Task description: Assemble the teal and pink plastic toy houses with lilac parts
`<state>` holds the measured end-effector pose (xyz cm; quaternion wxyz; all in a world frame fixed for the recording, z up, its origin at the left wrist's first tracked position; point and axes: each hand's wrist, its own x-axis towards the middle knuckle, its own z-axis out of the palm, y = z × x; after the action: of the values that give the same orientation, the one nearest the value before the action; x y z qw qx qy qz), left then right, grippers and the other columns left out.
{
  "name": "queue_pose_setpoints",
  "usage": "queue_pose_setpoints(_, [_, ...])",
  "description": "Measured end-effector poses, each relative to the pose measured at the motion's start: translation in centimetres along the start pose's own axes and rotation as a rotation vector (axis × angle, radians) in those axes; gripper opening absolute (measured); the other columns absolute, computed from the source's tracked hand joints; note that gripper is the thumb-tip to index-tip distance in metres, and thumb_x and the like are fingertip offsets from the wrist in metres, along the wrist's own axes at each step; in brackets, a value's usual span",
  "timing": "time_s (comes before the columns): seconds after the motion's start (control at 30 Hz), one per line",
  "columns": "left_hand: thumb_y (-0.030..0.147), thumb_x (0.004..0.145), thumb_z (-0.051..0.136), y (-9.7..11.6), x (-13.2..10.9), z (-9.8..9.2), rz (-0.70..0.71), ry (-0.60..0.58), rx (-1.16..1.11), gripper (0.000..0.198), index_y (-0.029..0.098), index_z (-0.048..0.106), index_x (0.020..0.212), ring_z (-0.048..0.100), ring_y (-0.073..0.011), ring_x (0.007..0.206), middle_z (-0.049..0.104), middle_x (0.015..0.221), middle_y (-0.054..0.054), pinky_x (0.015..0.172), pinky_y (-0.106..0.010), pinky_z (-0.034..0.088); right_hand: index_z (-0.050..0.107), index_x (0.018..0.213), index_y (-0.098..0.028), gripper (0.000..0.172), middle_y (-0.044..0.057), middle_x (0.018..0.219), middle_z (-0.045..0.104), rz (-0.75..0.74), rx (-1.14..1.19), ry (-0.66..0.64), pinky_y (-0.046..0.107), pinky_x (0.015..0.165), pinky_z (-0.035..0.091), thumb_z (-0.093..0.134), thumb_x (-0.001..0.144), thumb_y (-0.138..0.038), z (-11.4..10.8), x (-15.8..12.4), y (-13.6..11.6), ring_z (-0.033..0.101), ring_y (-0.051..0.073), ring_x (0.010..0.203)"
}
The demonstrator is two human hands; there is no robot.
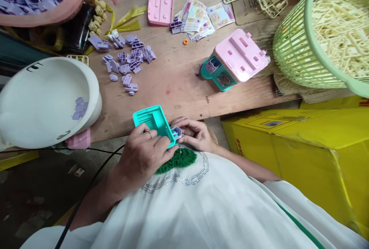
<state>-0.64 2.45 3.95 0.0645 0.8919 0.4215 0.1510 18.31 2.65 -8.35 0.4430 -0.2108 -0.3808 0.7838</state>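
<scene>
Fingers [160,141] of left hand [141,156] closed over teal shell [151,120]; right hand [195,134] grip tight on half-hidden lilac piece [176,131].

A silver ring [148,131] circles one finger of the left hand [143,153]. Just below the fingers, the white top [207,214] bears a fuzzy green patch [178,160] looped by a rhinestone chain [178,180]. A thin green stripe [300,228] runs along its side.
</scene>
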Motion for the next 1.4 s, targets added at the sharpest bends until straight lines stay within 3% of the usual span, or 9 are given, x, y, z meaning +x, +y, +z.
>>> queue_pose_setpoints(0.13, [0.023,0.102,0.061,-0.03,0.03,0.11,0.006,-0.007,0.007,0.037,0.021,0.051,0.066,0.047,-0.0149,0.054,0.05,0.053,0.005,0.062,-0.035,0.038,0.074,0.117,-0.021,0.029,0.007,0.114,0.069,-0.044,-0.061,-0.003,0.032,0.098,0.06,0.081,0.089,-0.018,-0.02,-0.03,-0.23,0.069,0.016,0.11])
queue_pose_setpoints(0.37, [0.023,0.102,0.06,0.11,-0.01,0.06,0.004,-0.012,0.006,0.037,0.023,0.048,0.067,0.047,-0.0147,0.053,0.048,0.053,0.006,0.061,-0.034,0.036,0.074,0.117,-0.017,0.028,0.011,0.105,0.073,-0.278,-0.37,-0.025,0.04,0.095,0.057,0.079,0.093,-0.031,-0.12,0.38,-0.81,0.069,0.022,0.104])
queue_pose_setpoints(0.5, [0.022,0.102,0.061,0.15,0.01,0.03,-0.003,-0.011,0.008,0.038,0.022,0.048,0.066,0.047,-0.0144,0.054,0.049,0.053,0.006,0.062,-0.033,0.037,0.074,0.112,-0.017,0.03,0.012,0.105,0.075,-0.211,-0.364,-0.007,0.039,0.094,0.058,0.079,0.092,-0.04,-0.35,0.35,-0.59,0.07,0.021,0.104])
queue_pose_setpoints(0.77, [0.022,0.103,0.059,0.04,-0.12,0.16,0.038,-0.017,0.021,0.041,0.021,0.053,0.062,0.047,-0.0154,0.053,0.049,0.052,0.004,0.062,-0.033,0.039,0.076,0.112,-0.018,0.029,0.01,0.109,0.074,-0.147,-0.253,0.031,0.034,0.095,0.059,0.085,0.087,-0.031,-0.19,-0.11,-0.04,0.07,0.02,0.107])
queue_pose_setpoints(1.13, [0.025,0.106,0.053,0.07,-0.04,0.26,0.03,0.005,0.016,0.046,0.021,0.053,0.06,0.045,-0.016,0.051,0.049,0.05,0.004,0.059,-0.035,0.037,0.077,0.118,-0.021,0.031,0.009,0.109,0.076,-0.207,-0.257,0.018,0.034,0.095,0.058,0.083,0.088,-0.024,-0.21,0.14,-0.21,0.07,0.019,0.106])
queue_pose_setpoints(1.4, [0.023,0.103,0.059,0.15,0.07,0.16,0.013,-0.014,0.015,0.04,0.022,0.052,0.063,0.046,-0.0161,0.051,0.05,0.051,0.005,0.059,-0.034,0.036,0.077,0.116,-0.018,0.031,0.011,0.106,0.077,-0.244,-0.328,0.002,0.038,0.092,0.058,0.081,0.09,-0.035,-0.46,0.53,-0.18,0.071,0.021,0.103])
